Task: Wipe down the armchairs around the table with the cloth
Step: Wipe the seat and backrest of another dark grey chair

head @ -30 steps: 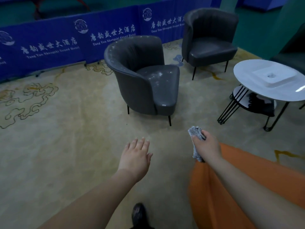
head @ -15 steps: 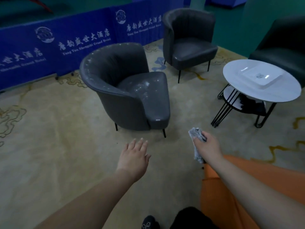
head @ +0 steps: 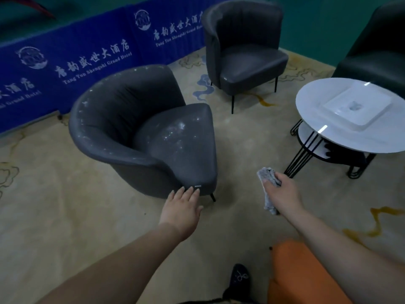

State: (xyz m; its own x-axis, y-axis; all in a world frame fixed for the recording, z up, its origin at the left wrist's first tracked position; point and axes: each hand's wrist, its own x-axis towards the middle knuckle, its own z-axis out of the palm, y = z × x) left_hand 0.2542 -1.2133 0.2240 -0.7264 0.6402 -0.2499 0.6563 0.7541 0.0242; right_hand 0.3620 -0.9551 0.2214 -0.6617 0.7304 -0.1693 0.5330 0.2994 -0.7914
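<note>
A dark grey armchair [head: 140, 130] stands just ahead on the left, its seat and rim speckled with pale dust. My left hand [head: 183, 207] reaches forward with flat, straight fingers, the tips overlapping the chair's lower front edge. My right hand [head: 282, 195] grips a crumpled grey cloth [head: 267, 178], held in the air to the right of that chair. A second dark armchair [head: 245, 53] stands further back. Part of a third armchair [head: 379, 55] shows at the right edge, behind the round white table [head: 324, 139].
A white square tray [head: 355, 110] lies on the table, which has black wire legs and a lower shelf. A blue banner barrier [head: 87, 51] runs along the back left. An orange seat [head: 306, 275] and my dark shoe [head: 238, 279] are at the bottom. Patterned beige carpet covers the floor.
I have walked closer to the nearest armchair, which now looms larger. My left hand has come up to its lower front edge. My right hand still holds the cloth.
</note>
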